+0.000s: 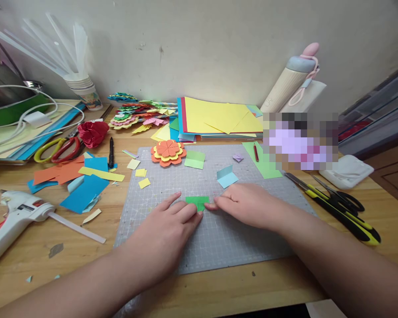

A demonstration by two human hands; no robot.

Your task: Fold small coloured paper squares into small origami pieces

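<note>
A small folded green paper (pixel 203 202) lies flat on the grey cutting mat (pixel 212 247) between my hands. My left hand (pixel 172 223) holds its left and lower part, with thumb and bent fingers on the paper and one outer finger stretched away. My right hand (pixel 243 203) is closed, its fingertips at the paper's right edge. Just beyond the right hand stands a creased light blue paper (pixel 227 177). Farther back on the mat are a folded light green paper (pixel 194 160), a small purple folded paper (pixel 238 157) and an orange and yellow paper flower (pixel 168 153).
A white glue gun (pixel 20 214) and paper scraps (pixel 86 194) lie left. Red-and-yellow-handled scissors (pixel 58 148) rest behind them. On the right are a yellow-black utility knife (pixel 338 212), black scissors (pixel 343 198) and a white box (pixel 346 171). Coloured sheets (pixel 219 117) are stacked by the wall.
</note>
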